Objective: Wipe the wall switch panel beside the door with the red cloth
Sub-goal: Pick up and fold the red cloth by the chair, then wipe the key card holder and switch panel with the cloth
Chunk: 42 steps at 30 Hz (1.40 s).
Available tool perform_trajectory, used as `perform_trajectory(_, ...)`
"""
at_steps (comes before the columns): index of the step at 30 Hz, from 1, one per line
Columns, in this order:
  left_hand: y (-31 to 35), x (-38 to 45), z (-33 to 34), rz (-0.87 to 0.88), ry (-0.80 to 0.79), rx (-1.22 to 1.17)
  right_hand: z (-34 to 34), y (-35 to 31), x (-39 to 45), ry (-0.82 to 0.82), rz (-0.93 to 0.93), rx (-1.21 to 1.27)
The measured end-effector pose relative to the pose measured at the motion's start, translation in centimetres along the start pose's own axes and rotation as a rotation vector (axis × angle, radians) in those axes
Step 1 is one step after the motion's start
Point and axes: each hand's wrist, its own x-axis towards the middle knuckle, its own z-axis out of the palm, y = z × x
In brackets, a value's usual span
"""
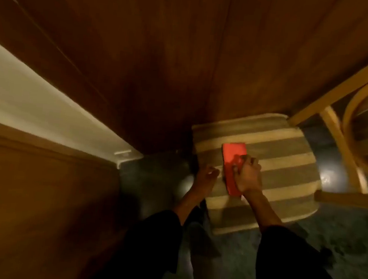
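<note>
A folded red cloth point(233, 158) lies on the striped seat of a wooden chair point(276, 149), low in the middle of the view. My right hand point(249, 175) rests on the cloth's near end with its fingers curled over it. My left hand point(206, 176) hangs just left of the cloth at the seat's edge, fingers loosely bent, holding nothing. Both forearms wear dark sleeves. No wall switch panel is in sight.
A dark wooden door or panelled wall point(165, 57) fills the top. A pale wall strip point(34, 94) and a wooden surface point(33, 202) lie to the left. A second wooden chair point(364, 114) stands at the right. Dark speckled floor point(339, 237) lies below.
</note>
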Motion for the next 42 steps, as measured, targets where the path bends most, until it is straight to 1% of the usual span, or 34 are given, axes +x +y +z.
perform_trajectory(3, -0.9, 2.9, 2.9, -0.120, -0.013, -0.054, 2.9, 2.6, 2.7, -0.017, 0.167, 0.057)
perform_trajectory(4, -1.1, 3.8, 3.7, -0.147, -0.014, -0.086, 3.3, 2.9, 3.2, -0.056, 0.215, 0.088)
perform_trajectory(5, -1.3, 4.4, 4.5, -0.162, -0.017, -0.119, 4.2, 3.4, 4.0, -0.067, 0.239, 0.130)
perform_trajectory(8, -1.1, 5.4, 5.6, -0.127, 0.001, -0.153, 5.0, 3.9, 5.1, -0.057, 0.283, 0.203)
perform_trajectory(10, -1.1, 6.4, 5.7, -0.151, 0.011, -0.152, 5.8, 4.1, 5.8, -0.049, 0.291, 0.243)
perform_trajectory(14, -0.9, 6.4, 5.0, -0.177, 0.032, -0.246, 5.9, 2.9, 5.2, -0.071, 0.279, 0.460)
perform_trajectory(18, -0.1, 4.1, 2.1, -0.078, 0.100, -0.241, 3.9, -0.6, 2.4, -0.080, 0.180, 0.575)
perform_trajectory(20, 1.5, 1.9, -0.3, -0.037, 0.153, -0.255, 2.4, -2.8, 1.0, -0.071, 0.111, 0.646)
perform_trajectory(22, 4.5, -1.6, -3.8, 0.045, 0.223, -0.276, 0.0, -6.3, -0.9, -0.086, 0.026, 0.711)
perform_trajectory(24, 7.8, -5.6, -7.7, 0.134, 0.284, -0.283, -3.2, -11.1, -3.6, -0.119, -0.090, 0.760)
perform_trajectory(26, 10.9, -8.9, -10.9, 0.215, 0.298, -0.272, -5.6, -15.4, -5.4, -0.129, -0.201, 0.774)
perform_trajectory(27, 13.6, -11.1, -13.3, 0.285, 0.327, -0.276, -7.5, -18.9, -6.4, -0.123, -0.289, 0.785)
perform_trajectory(28, 15.3, -12.8, -14.7, 0.335, 0.352, -0.271, -8.8, -21.1, -7.2, -0.135, -0.339, 0.803)
perform_trajectory(30, 20.3, -18.0, -19.7, 0.505, 0.459, -0.307, -13.1, -28.4, -10.4, -0.131, -0.511, 0.843)
perform_trajectory(32, 23.9, -21.8, -22.5, 0.617, 0.506, -0.335, -16.1, -33.1, -12.5, -0.140, -0.628, 0.890)
perform_trajectory(34, 27.5, -26.4, -25.6, 0.759, 0.585, -0.379, -19.4, -38.2, -15.2, -0.112, -0.765, 0.957)
perform_trajectory(35, 28.6, -28.4, -26.2, 0.819, 0.607, -0.399, -20.4, -39.4, -16.2, -0.108, -0.805, 0.966)
perform_trajectory(38, 33.7, -35.8, -30.5, 1.041, 0.729, -0.409, -25.2, -46.9, -20.7, -0.041, -1.001, 1.005)
perform_trajectory(42, 38.6, -42.5, -34.4, 1.269, 0.799, -0.375, -29.7, -54.1, -25.4, 0.037, -1.190, 1.054)
